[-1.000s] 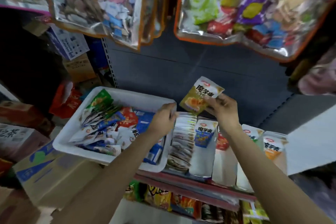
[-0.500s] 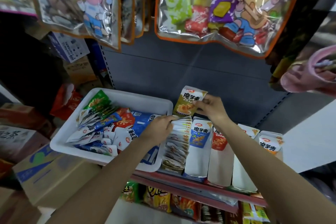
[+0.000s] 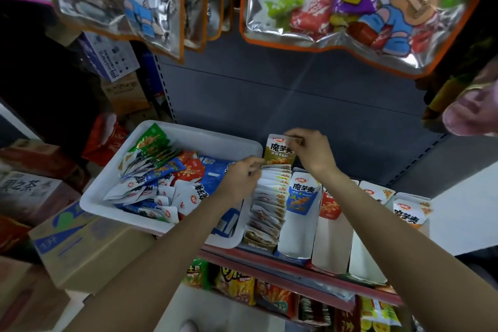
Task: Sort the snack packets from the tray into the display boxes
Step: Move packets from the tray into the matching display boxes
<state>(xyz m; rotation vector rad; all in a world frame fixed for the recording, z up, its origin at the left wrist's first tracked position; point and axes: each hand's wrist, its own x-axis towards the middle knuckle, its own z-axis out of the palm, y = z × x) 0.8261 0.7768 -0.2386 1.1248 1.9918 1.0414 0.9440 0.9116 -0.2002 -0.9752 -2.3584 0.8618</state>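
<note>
A grey metal shelf point(image 3: 296, 105) in a small shop carries the work, with two big clear goody bags point(image 3: 350, 0) of sweets hanging above it and rows of crisps packets point(image 3: 237, 283) on the level below. At the shelf's left end a white plastic tray point(image 3: 172, 226) juts out over its front edge, heaped with loose snack packets point(image 3: 161, 178) in green, blue, red and white, too jumbled to count. Just right of the tray stand five white display boxes point(image 3: 296, 240) side by side along the front edge. The box nearest the tray is packed with a tight row of olive-brown packets point(image 3: 269, 207); the second shows one blue packet point(image 3: 303, 194) at its back, the third one red packet point(image 3: 328, 205), and the two at the right end each hold an orange one.

The right hand point(image 3: 310, 153) pinches the top edge of one olive packet point(image 3: 280, 152), held upright at the back of the full box, its lower edge meeting the row. The left hand point(image 3: 239, 180) has its fingers curled at the back end of that row, touching the packets; I cannot tell whether its grip closes on any.

Three cardboard cartons point(image 3: 80, 250) are stacked at the left, under the tray.
</note>
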